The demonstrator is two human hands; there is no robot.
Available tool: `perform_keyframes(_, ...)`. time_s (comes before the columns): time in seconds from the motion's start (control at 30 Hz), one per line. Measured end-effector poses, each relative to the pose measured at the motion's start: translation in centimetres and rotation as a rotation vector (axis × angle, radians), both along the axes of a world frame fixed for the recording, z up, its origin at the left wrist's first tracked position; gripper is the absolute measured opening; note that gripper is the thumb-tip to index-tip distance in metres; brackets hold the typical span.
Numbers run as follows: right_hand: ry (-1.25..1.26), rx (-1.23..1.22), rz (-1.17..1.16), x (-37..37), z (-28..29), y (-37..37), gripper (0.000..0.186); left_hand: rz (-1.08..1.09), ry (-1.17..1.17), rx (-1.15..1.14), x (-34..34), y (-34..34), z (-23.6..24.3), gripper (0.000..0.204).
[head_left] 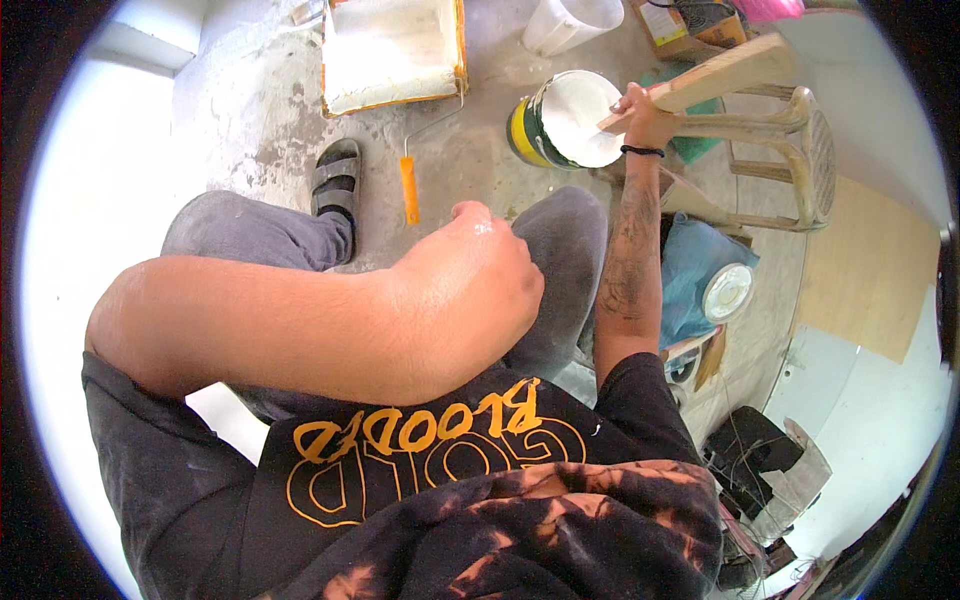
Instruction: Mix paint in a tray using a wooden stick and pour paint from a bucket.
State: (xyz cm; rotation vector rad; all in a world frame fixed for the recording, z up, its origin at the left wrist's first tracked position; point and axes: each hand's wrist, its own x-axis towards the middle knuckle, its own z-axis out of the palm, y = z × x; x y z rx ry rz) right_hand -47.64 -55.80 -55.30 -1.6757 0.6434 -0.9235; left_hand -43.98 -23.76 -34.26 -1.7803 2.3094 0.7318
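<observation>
so the wooden board [735,72] is gripped in the right hand [650,118], fingers wrapped round it near its lower end, and that end is held over the open mouth of the dark green and yellow bucket [530,138]. white paint [568,105] can be seen inside; whether the tip is actually dipped or just hung above it can't be told. the left hand [480,270] is curled in front of the body, pretty narrow, with a whitish wet-looking patch near the thumb. whether anything is tucked inside can't be told from this angle.

biggest worry imo: the bucket getting tipped. most of the board is left sticking out past the grip, so if the far end is bumped against the stool [820,150] close by, the tip could be levered into the bucket's rim. drips are also likely if a coated end gets swung out too fast, and the bare floor [250,105] would be splattered. if the fingers are wet, the grip could be lost and the board dropped in. the orange-handled roller [410,190] lies near the sandalled foot [337,190] too, so it could easily be stepped on.
</observation>
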Motion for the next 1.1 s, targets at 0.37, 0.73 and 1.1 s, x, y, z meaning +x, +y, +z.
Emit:
perform_keyframes(0.37, -0.304, -0.124, -0.080, -0.1, 0.5, -0.7, 0.009, -0.016, 0.013, 0.013, 0.4, -1.0, -0.6, 0.022)
perform_keyframes(0.73, -0.235, -0.100, -0.051, -2.1, 13.0, 0.9, 0.015, -0.015, 0.038, -0.045, 0.1, -0.5, -0.7, 0.023)
perform_keyframes(1.1, -0.461, 0.126, 0.322, -5.4, 21.2, -1.9, 0.017, -0.048, 0.022, 0.012, 0.4, -1.2, -0.1, 0.024)
